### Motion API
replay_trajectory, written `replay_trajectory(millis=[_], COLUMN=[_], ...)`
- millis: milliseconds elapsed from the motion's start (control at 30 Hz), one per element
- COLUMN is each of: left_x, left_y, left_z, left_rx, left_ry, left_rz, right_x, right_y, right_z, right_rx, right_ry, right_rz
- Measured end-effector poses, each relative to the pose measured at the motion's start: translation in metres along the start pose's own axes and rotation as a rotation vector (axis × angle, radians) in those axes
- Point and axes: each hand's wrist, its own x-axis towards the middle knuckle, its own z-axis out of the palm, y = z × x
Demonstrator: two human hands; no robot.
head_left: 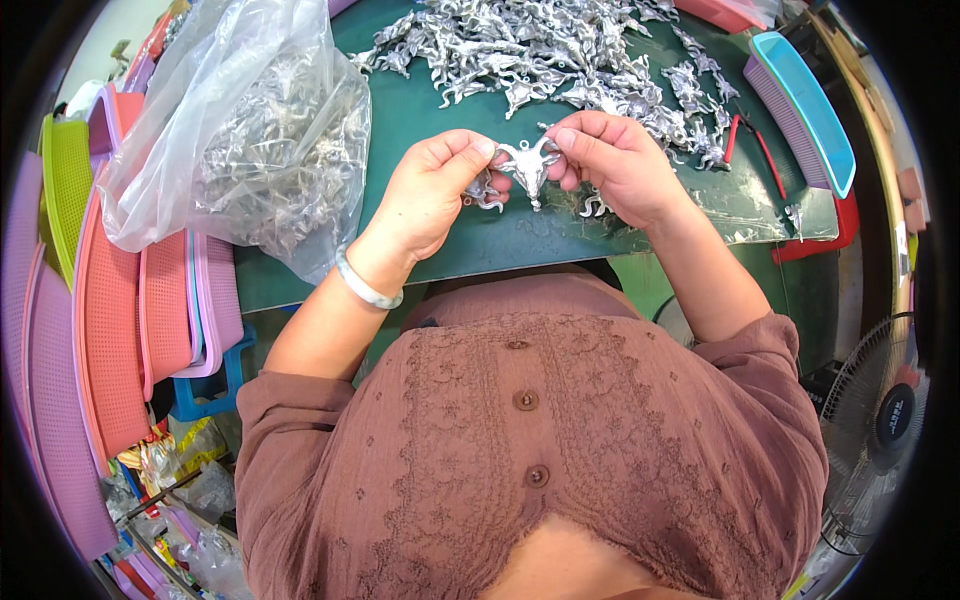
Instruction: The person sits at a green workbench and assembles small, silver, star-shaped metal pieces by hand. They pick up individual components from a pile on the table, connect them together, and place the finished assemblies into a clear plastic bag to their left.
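A silver metal horned animal-skull pendant (pixel 528 172) with a small loop on top is held between my two hands, above the near edge of the green table (pixel 425 112). My left hand (pixel 432 188) pinches one horn between thumb and finger. More silver metal pieces (pixel 486 190) show under its curled fingers. The other horn is pinched by my right hand (pixel 622 172). A small bit of metal shows at its fingertips. Close to that hand, a curved silver piece (pixel 597 205) lies on the table. Beyond both hands spreads a large heap of similar castings (pixel 545 50).
A clear plastic bag (pixel 285 120) full of silver castings stands at the left. Red-handled pliers (pixel 768 158) lie at the right, near a teal basket (pixel 808 112). Stacked plastic baskets (pixel 112 320) line the far left. A fan (pixel 880 425) stands at the lower right.
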Motion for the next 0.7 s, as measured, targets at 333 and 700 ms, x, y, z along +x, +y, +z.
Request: replay_trajectory(millis=[333, 700], left_x=[-0.0015, -0.0086], left_y=[0.0018, 0.0024], left_z=[0.0014, 0.0090], left_rx=[-0.098, -0.069], left_ry=[0.079, -0.011], left_rz=[-0.076, -0.249], right_x=[0.0003, -0.0051], right_y=[0.0003, 0.0007], right_z=[-0.0011, 0.0053], right_rx=[0.068, -0.301], right_ry=[0.005, 0.093], right_rz=[0.011, -0.294])
